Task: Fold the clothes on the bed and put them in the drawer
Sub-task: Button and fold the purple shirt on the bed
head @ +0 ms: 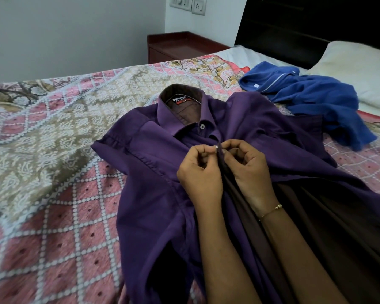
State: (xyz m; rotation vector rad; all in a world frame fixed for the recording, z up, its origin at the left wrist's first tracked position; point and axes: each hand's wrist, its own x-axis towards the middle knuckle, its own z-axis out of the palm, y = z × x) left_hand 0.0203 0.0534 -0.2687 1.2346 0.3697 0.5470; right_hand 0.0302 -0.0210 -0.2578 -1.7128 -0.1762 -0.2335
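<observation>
We have both hands at the front placket of the purple shirt [154, 163], just below the collar: the left hand [199, 172] has its grip pinched on the near-left edge of the placket, thumb and forefinger curled in on the cloth, and the right hand [248, 165] has its grip closed on the opposite edge, the two meeting over what looks like a small button [216, 147]. We judge this to be the doing-up of a button, so that the two front panels stay together and the shirt keeps its shape when folded. The shirt lies face up on the bed [53, 128] with its collar [180, 106] pointing to the far side and its hem running toward us, spread flat so that the sleeves can be turned in; the top button at the collar is already fastened. Lower down the front hangs open and shows a dark brown lining or inner side. Far right, well apart from our hands, a blue garment [312, 93] lies crumpled beside a white pillow [360, 71], still unfolded. A reddish bedside cabinet [184, 47] stands beyond the bed; whether it holds the drawer we cannot tell. Our fingertips hide the buttonhole, so we cannot say if the button is through. The shirt's hem and right sleeve are cut off by the frame and our forearms.
</observation>
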